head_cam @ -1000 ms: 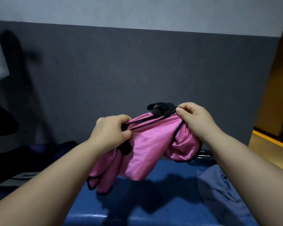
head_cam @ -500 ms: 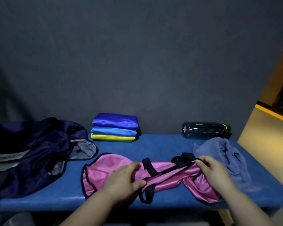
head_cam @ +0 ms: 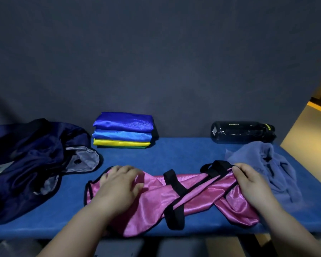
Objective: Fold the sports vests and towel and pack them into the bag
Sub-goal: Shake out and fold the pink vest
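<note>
A: Well, what's lowest in frame?
B: Left hand [head_cam: 119,186] flat on the pink vest [head_cam: 156,203]; right hand [head_cam: 250,184] pinching its right end.
A: Higher up?
B: Towel [head_cam: 278,164] at right, bag [head_cam: 32,158] at left, then folded vests [head_cam: 122,130] centre, bottle [head_cam: 241,132] upper right.

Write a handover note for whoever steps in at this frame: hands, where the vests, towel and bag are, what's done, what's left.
Left hand presses flat on the pink vest; right hand pinches the vest's right end by the black trim.
The pink vest lies twisted and unfolded across the blue bench.
Done: folded vests stacked at the back.
Left: fold the pink vest, fold the crumpled towel on the right, then pack everything into the navy bag on the left.
</note>
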### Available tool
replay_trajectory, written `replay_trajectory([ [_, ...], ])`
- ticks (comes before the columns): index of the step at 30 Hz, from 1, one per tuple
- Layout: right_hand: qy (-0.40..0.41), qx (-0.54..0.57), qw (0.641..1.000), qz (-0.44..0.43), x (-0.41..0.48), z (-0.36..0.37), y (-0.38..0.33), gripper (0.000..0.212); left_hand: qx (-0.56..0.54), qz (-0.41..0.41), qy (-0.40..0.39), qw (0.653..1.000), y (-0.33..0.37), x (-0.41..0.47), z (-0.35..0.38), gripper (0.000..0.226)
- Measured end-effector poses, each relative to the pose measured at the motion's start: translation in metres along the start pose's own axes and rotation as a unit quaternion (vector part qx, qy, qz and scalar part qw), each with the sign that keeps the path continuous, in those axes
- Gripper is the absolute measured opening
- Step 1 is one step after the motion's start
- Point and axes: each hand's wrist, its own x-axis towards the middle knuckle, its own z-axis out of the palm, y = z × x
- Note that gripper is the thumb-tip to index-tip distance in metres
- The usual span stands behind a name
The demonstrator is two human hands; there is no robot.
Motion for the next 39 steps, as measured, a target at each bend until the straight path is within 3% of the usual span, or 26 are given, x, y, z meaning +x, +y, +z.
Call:
replay_trajectory([
  [5, 0.016, 0.019, 1.0, -0.004, 0.003, 0.006, -0.008, 0.015, -0.033, -0.041, 0.041, 0.998, -0.017, 0.012, 0.008, 0.056],
  [6, 0.018, 0.024, 1.0, -0.004, 0.004, 0.007, -0.008, 0.023, -0.032, -0.043, 0.038, 0.998, -0.018, 0.016, 0.008, 0.053],
  [9, 0.039, 0.017, 0.999, -0.011, 0.007, 0.01, -0.005, 0.083, -0.02, -0.041, 0.024, 0.999, -0.019, 0.029, 0.007, 0.045],
  [10, 0.044, 0.019, 0.999, -0.008, 0.008, 0.011, -0.006, 0.083, -0.025, -0.038, 0.017, 0.999, -0.019, 0.032, 0.008, 0.042],
  [13, 0.062, 0.014, 0.998, -0.001, 0.014, 0.013, -0.005, 0.053, -0.044, -0.023, -0.006, 0.999, -0.022, 0.038, 0.013, 0.03],
  [23, 0.095, -0.006, 0.995, -0.022, 0.021, 0.007, 0.005, 0.039, -0.01, 0.067, -0.035, 0.997, -0.028, 0.035, 0.015, 0.025],
  [28, 0.09, 0.005, 0.996, -0.022, 0.021, 0.006, 0.006, 0.032, -0.05, 0.085, 0.035, 0.995, -0.028, 0.031, 0.01, 0.01],
  [34, 0.098, 0.012, 0.995, -0.017, 0.02, 0.002, 0.008, 0.032, -0.111, 0.001, 0.137, 0.984, -0.036, 0.027, -0.013, 0.011],
  [39, 0.088, 0.005, 0.996, -0.018, 0.017, -0.001, 0.004, 0.029, -0.104, -0.038, 0.17, 0.979, -0.039, 0.024, -0.019, 0.033],
])
